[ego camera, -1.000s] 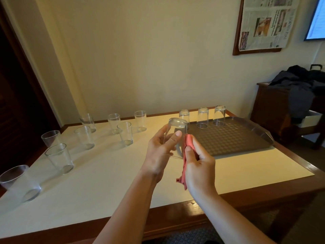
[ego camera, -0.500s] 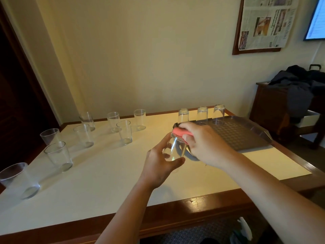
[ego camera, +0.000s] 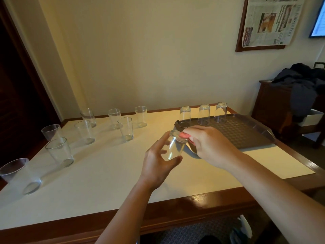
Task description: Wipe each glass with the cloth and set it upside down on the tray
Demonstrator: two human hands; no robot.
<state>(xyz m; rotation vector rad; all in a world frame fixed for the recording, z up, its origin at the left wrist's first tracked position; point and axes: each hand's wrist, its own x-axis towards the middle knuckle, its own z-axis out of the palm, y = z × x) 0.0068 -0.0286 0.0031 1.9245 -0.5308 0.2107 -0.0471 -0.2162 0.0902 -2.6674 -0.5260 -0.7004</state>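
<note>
My left hand point(ego camera: 156, 162) grips a clear glass point(ego camera: 173, 147) above the table, base tilted up and away from me. My right hand point(ego camera: 209, 147) pinches a pink cloth point(ego camera: 184, 135) against the glass's base, at the near left corner of the brown tray point(ego camera: 246, 134). Three wiped glasses point(ego camera: 203, 114) stand upside down along the tray's far edge. Several upright glasses point(ego camera: 125, 129) stand on the left half of the table.
The white-topped table point(ego camera: 105, 173) has a wooden rim. A wooden side cabinet point(ego camera: 274, 106) with dark clothing heaped on it stands at the right. A framed newspaper point(ego camera: 270, 22) hangs on the wall.
My right hand has gone from the side of the glass to its upturned base with the cloth. Both hands have moved slightly toward the tray.
</note>
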